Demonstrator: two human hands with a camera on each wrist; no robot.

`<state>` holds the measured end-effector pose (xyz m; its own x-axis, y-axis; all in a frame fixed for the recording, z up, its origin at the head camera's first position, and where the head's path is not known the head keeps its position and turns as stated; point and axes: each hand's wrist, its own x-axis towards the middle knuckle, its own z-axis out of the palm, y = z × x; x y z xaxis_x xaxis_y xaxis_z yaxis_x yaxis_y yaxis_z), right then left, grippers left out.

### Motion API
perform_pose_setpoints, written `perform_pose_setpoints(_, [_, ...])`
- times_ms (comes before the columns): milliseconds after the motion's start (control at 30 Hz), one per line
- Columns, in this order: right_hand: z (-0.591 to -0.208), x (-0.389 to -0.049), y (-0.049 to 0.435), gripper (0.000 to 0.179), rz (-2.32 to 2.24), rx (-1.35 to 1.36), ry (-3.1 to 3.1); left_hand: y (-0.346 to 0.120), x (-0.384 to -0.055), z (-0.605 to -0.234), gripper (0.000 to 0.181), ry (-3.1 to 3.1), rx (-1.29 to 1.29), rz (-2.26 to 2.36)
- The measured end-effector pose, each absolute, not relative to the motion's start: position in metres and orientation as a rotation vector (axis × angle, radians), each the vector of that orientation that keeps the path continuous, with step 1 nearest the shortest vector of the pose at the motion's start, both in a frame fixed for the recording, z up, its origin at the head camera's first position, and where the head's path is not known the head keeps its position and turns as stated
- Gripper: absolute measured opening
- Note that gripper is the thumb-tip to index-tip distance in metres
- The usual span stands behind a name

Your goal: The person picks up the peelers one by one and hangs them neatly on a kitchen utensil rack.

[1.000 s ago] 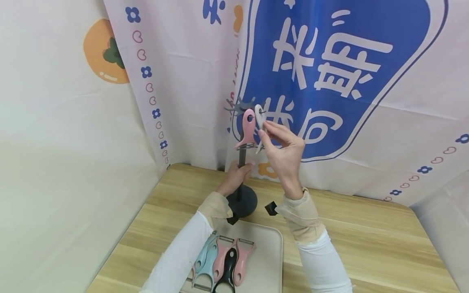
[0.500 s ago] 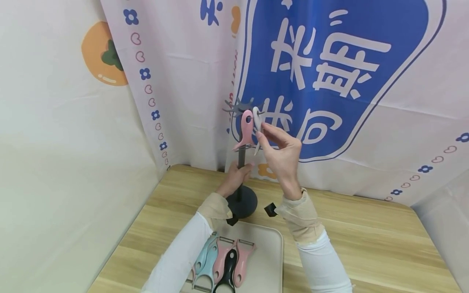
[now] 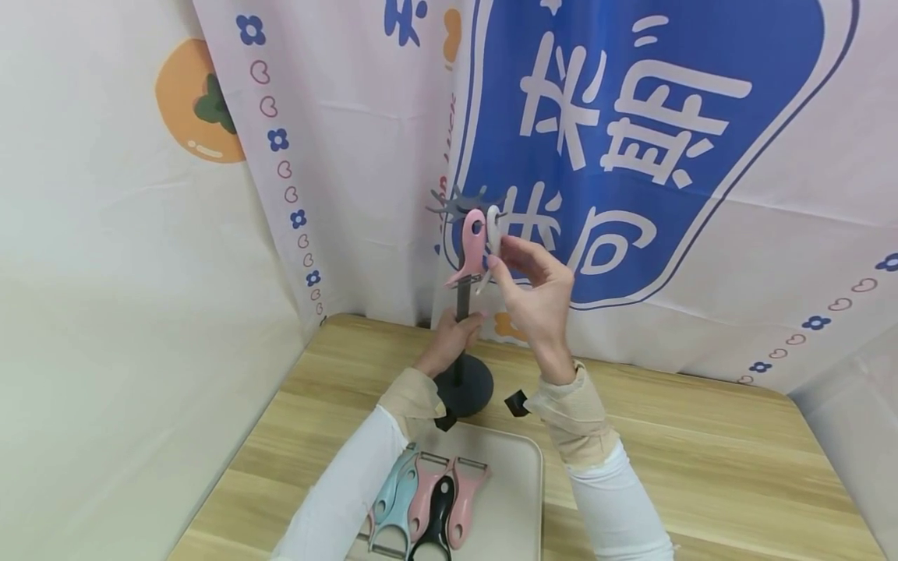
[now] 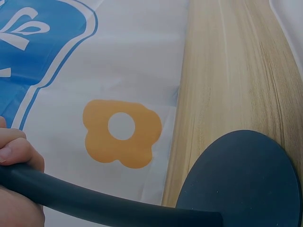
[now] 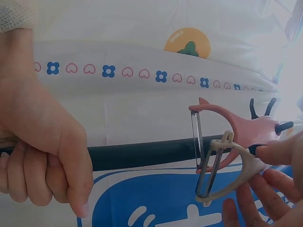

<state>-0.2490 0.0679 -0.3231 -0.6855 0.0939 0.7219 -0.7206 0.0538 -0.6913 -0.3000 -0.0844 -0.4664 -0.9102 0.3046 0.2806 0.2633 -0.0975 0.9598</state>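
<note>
A dark stand [image 3: 463, 302] with a round base and a crown of hooks stands upright on the table. My left hand [image 3: 451, 340] grips its pole below the hooks; in the left wrist view only part of that hand [image 4: 21, 146] shows. A pink peeler [image 3: 474, 241] hangs from one hook by the hole in its handle. Beside it, a white peeler [image 3: 494, 227] has its handle hole over another hook. My right hand [image 3: 539, 290] pinches its handle between thumb and fingers. In the right wrist view the white peeler's blade [image 5: 215, 170] overlaps the pink one.
Near the table's front, a beige tray [image 3: 515, 483] holds several peelers: light blue ones [image 3: 401, 499], pink ones [image 3: 468, 499] and a black one [image 3: 440, 510]. The left forearm hides part of the tray. A printed cloth [image 3: 379, 156] hangs behind the table.
My right hand has shifted slightly left with the white peeler, whose blade end swung left toward the pole. My left hand stays on the pole.
</note>
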Motion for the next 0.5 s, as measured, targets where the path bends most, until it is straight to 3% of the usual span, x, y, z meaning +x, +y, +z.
perform_pose_setpoints(500, [-0.337, -0.239, 0.07, 0.033, 1.652, 0.629, -1.728, -0.084, -0.301, -0.467, 0.058, 2.102, 0.664, 2.212])
